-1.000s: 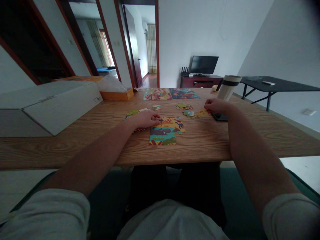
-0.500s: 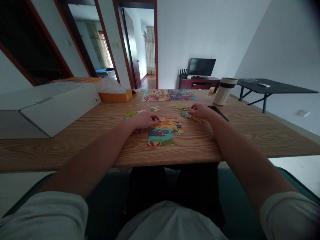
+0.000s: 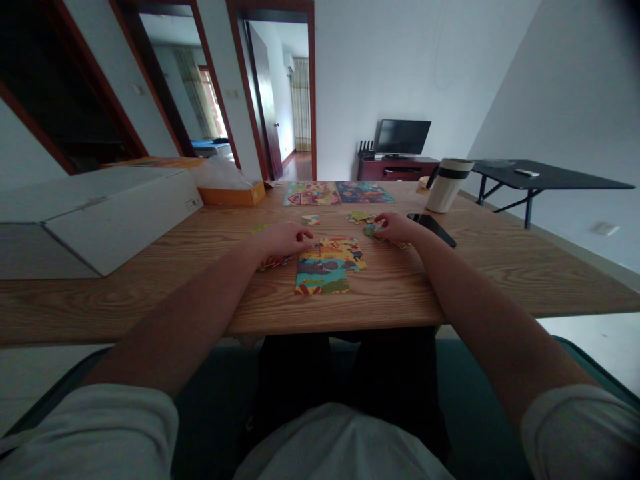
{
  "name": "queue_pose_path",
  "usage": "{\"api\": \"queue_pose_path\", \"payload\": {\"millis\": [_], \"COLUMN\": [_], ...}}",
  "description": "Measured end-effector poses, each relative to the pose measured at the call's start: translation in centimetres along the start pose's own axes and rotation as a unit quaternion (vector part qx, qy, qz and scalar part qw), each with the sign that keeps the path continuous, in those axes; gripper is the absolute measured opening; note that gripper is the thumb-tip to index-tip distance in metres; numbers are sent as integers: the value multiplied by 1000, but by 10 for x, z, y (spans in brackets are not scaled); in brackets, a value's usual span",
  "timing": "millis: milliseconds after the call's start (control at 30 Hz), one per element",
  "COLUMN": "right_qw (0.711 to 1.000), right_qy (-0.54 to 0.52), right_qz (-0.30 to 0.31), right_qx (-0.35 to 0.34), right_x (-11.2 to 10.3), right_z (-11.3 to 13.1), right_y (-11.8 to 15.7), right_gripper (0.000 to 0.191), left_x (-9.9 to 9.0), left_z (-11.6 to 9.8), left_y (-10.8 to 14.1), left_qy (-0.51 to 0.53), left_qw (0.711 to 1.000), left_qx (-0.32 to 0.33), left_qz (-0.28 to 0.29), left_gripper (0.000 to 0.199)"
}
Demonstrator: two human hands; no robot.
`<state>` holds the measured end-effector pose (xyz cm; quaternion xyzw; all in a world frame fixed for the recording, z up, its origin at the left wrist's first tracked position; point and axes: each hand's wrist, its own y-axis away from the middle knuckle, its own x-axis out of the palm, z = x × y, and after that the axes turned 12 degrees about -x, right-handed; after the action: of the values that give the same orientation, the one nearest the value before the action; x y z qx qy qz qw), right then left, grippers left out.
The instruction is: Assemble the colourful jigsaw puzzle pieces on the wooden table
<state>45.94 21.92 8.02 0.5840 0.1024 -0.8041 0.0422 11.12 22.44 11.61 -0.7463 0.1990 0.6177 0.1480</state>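
My left hand [image 3: 281,241] rests on the wooden table [image 3: 150,293], its fingertips just left of a partly joined jigsaw puzzle [image 3: 327,267] with teal, yellow and red pictures. Under its heel lies a small cluster of loose pieces [image 3: 273,263]. My right hand [image 3: 397,228] is curled over a group of loose pieces [image 3: 373,231], and I cannot tell whether its fingers grip one. Another loose piece [image 3: 311,219] lies alone, and a small green group [image 3: 360,217] sits nearby.
Two picture sheets or box lids [image 3: 339,193] lie at the far edge. A black phone [image 3: 433,230] and a white lidded tumbler [image 3: 445,185] stand to the right. A large white box [image 3: 100,221] and an orange box [image 3: 231,194] occupy the left side.
My right hand has slid left, away from the phone, onto the loose pieces. My left hand has drawn slightly left off the puzzle's edge. The view has tilted a little.
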Motion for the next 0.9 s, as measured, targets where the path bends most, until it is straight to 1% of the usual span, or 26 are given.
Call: {"api": "queue_pose_path", "payload": {"millis": [33,100,200,300,367,400,467,533,733,800,900], "right_qw": [1000,1000,1000,1000,1000,1000,1000,1000,1000,999,1000], "right_qy": [-1,-4,5,22,24,25,22,19,23,24,19], "right_qz": [-5,-14,-15,-6,0,3,10,16,18,21,24], "right_qx": [0,-2,0,5,9,11,11,12,0,-2,-3], "right_x": [0,0,-1,-2,-2,-1,0,1,2,3,3], "right_z": [0,0,0,1,1,1,1,0,-3,-4,-6], "right_y": [0,0,1,1,1,1,0,0,-2,-3,-4], "right_gripper": [62,65,59,48,45,46,47,47,45,45,45], "left_x": [-6,-18,-36,-43,-43,-42,-41,-42,-54,-54,-50], "left_z": [7,28,70,108,124,128,130,125,91,81,71], "left_y": [-1,-2,-5,-6,-5,-5,-3,2,21,23,21], "left_qy": [-16,-38,-36,-29,-19,-7,27,51,85,78,60], "left_qw": [1000,995,980,966,958,954,946,943,930,929,931], "left_qx": [-23,-83,-185,-253,-287,-301,-320,-323,-323,-319,-313], "left_qz": [-7,-32,-63,-49,-10,11,44,62,154,170,177], "left_gripper": [49,50,51,54,60,65,75,81,91,91,88]}}
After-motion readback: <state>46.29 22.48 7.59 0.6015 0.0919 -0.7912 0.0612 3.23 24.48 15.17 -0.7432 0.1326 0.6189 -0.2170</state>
